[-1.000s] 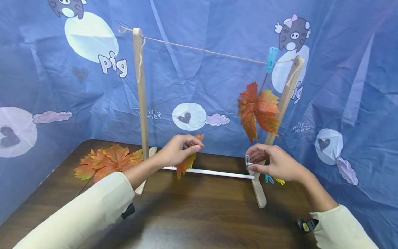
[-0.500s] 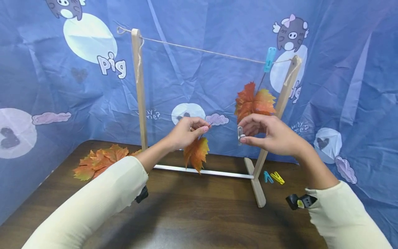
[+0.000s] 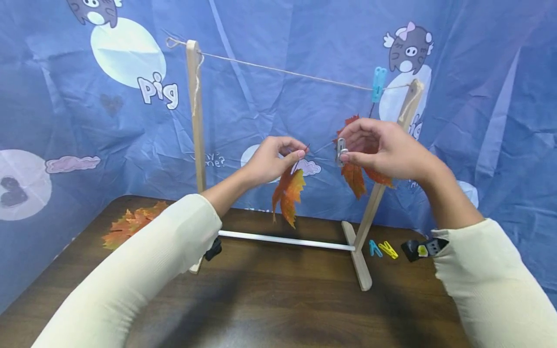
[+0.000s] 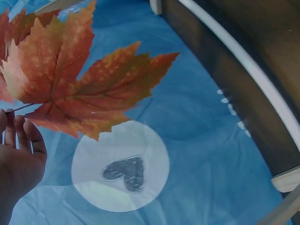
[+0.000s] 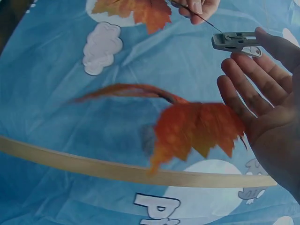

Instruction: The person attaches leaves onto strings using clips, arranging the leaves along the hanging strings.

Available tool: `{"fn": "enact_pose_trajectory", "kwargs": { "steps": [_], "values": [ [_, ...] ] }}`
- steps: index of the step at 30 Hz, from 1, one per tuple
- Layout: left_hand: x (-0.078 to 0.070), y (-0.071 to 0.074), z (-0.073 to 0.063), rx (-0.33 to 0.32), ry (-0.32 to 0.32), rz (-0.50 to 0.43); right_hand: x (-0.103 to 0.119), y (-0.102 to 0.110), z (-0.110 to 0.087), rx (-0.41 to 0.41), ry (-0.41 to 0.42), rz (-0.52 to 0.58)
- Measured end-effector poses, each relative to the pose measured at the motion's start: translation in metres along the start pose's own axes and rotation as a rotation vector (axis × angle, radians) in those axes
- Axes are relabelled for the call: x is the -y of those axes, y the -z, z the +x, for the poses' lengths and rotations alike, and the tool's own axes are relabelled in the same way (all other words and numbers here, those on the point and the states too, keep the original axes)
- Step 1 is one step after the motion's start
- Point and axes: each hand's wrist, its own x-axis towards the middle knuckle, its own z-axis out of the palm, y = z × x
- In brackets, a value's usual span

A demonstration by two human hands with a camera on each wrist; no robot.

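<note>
dangling at the centre of the head view, a leaf (image 3: 289,197) hangs from the left hand (image 3: 276,158), whose thumb and fingers pinch its stem (image 3: 298,166). just right of it, the right hand (image 3: 387,149) pinches a grey clip (image 3: 341,151) in front of a second leaf (image 3: 355,181), which a blue clip (image 3: 379,84) holds on the cord (image 3: 283,71) at upper right. the right fingers could well brush that second leaf and set it swinging. both hands reach in from the lower corners, fingertips turned toward each other.

in the left wrist view, the leaf fills the upper left; so thin a stem might twist or slip if that pinch loosens.

in the right wrist view, the stem's tip comes close to the grey clip at upper right; contact i cannot tell. an uneven squeeze might make the clip spring away. thumb above, fingers spread below.
</note>
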Motion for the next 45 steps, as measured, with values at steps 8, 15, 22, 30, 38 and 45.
{"fn": "enact_pose_trajectory", "kwargs": {
  "steps": [8, 15, 22, 30, 38, 45],
  "values": [
    [-0.017, 0.005, 0.02, -0.013, -0.005, -0.043, 0.013, 0.025, 0.015, -0.117, -0.008, 0.002],
    [-0.032, 0.001, 0.034, -0.043, -0.036, -0.071, 0.024, 0.04, 0.028, -0.178, 0.016, -0.035],
    [-0.045, -0.003, 0.045, -0.055, -0.072, -0.074, 0.035, 0.051, 0.041, -0.264, 0.033, -0.074],
    [-0.055, -0.004, 0.057, -0.088, -0.035, -0.014, 0.05, 0.056, 0.057, -0.376, -0.028, -0.157],
    [-0.06, -0.005, 0.061, -0.093, 0.024, 0.007, 0.057, 0.055, 0.066, -0.41, -0.159, -0.258],
    [-0.061, -0.006, 0.062, -0.095, 0.029, 0.001, 0.057, 0.05, 0.073, -0.456, -0.243, -0.297]
  ]
}}
